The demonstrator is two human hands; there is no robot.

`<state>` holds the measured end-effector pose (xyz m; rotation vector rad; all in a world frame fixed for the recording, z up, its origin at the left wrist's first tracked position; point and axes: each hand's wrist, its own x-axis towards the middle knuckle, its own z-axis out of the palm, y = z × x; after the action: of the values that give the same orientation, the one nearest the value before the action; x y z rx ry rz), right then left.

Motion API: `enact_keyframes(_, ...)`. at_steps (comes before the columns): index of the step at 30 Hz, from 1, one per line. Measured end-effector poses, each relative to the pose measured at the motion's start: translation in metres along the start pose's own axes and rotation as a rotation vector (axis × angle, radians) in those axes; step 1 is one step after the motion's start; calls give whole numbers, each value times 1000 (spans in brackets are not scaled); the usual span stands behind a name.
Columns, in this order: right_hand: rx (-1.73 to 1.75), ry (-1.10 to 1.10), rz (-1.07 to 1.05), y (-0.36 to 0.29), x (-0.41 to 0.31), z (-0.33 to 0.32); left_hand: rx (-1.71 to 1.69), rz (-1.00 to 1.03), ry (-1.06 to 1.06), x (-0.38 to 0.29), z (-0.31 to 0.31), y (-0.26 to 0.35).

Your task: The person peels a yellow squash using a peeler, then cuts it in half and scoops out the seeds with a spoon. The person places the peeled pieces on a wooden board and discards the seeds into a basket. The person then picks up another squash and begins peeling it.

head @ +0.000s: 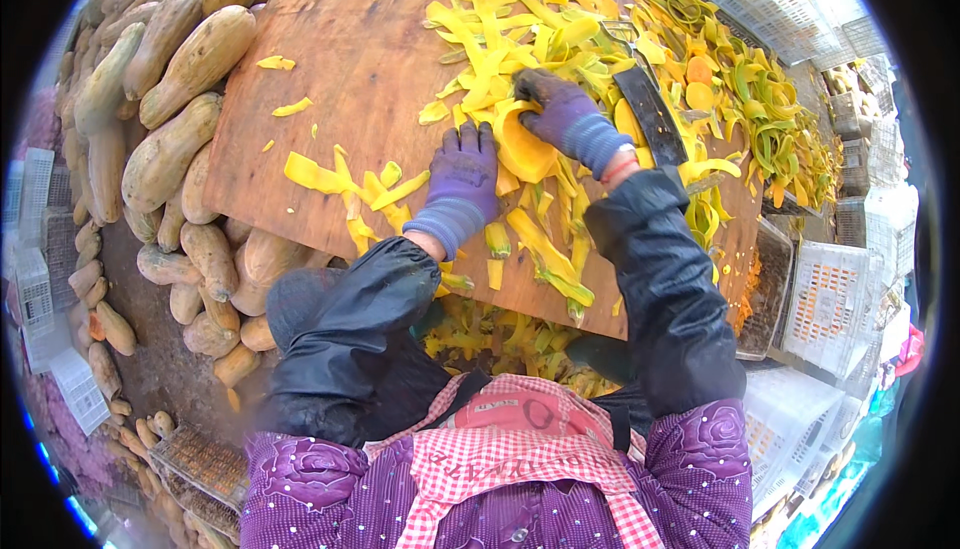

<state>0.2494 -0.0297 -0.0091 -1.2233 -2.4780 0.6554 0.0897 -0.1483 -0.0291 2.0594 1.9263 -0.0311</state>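
Observation:
My right hand (564, 120), in a purple work glove with a blue knitted cuff, curls its fingers over the rim of a hollowed yellow-orange squash piece (525, 145). Left of that piece, my left hand (463, 174) lies palm down on the plywood board (337, 84), fingers stretched out and nothing visibly held. Whether its fingertips touch the squash piece, I cannot tell. Yellow squash peelings (480, 46) are heaped beyond both hands. More strips (544, 249) lie between my forearms. Right of my right hand rests a long, flat, dark blade-like tool (651, 115), partly among peelings.
Whole tan squashes (199, 65) are piled along the board's left side. Green-edged peelings (765, 99) spill over the right edge. White plastic crates (829, 309) and a bin with orange scraps (769, 286) stand at the right. Peelings (502, 335) also lie below the near edge.

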Motion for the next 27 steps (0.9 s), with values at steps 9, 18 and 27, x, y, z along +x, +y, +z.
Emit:
enact_keyframes(9,34,-281,275,-2,-6,22,-72,12,80,5,3,-7)
enact_keyframes(18,763,-98,681,25,-57,35,-190,-88,-12,0,-18,-17)
enact_keyframes(27,777,143,737,-4,-76,37,-50,-29,-6,-4,-12,-15)
